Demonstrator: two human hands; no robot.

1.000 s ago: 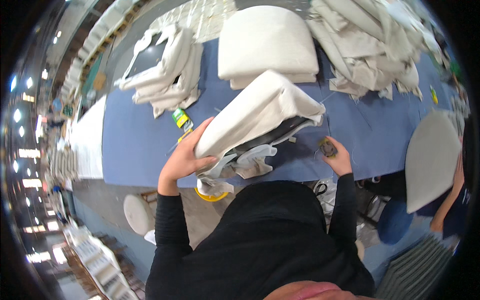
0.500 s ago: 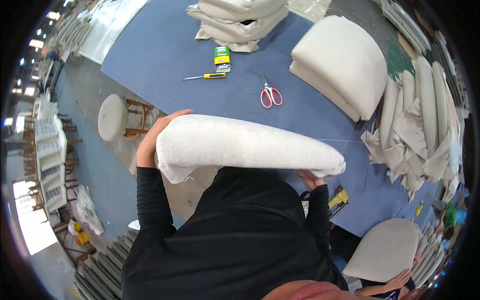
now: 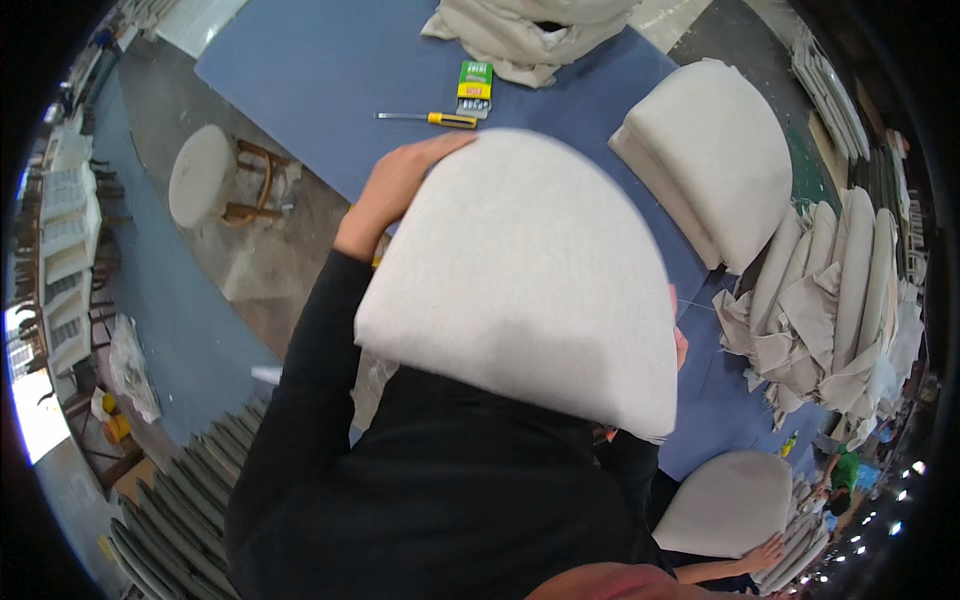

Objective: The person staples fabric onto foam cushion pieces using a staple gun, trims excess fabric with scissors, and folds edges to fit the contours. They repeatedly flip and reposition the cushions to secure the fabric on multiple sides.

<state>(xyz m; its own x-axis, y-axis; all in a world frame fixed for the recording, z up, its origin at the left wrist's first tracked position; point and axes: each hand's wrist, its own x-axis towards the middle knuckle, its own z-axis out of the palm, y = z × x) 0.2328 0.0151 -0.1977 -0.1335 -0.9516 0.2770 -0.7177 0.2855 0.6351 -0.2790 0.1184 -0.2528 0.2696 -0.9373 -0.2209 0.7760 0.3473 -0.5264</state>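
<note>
An off-white, fabric-covered seat cushion (image 3: 520, 280), rounded on one side, is held up in front of my body with its broad face showing. My left hand (image 3: 408, 182) grips its upper left edge, fingers lying along the rim. At the cushion's right edge only some fingers of my right hand (image 3: 679, 338) show; the rest is hidden behind it. Just beyond the cushion on the blue table (image 3: 320, 90) lie a yellow-handled screwdriver (image 3: 445, 120) and a green and yellow box (image 3: 475, 88).
Stacked cushions (image 3: 715, 150) stand at the table's right, and more covered pieces (image 3: 540, 30) at its far end. Loose-clothed cushions (image 3: 820, 300) lie further right. A round stool (image 3: 205, 175) is on the floor at left. Another person's hand (image 3: 765, 553) touches a cushion (image 3: 730, 505) at lower right.
The cushion has turned from edge-on to showing its broad face, and its far edge has risen. My left hand has moved away from my body with it. The scissors are now hidden.
</note>
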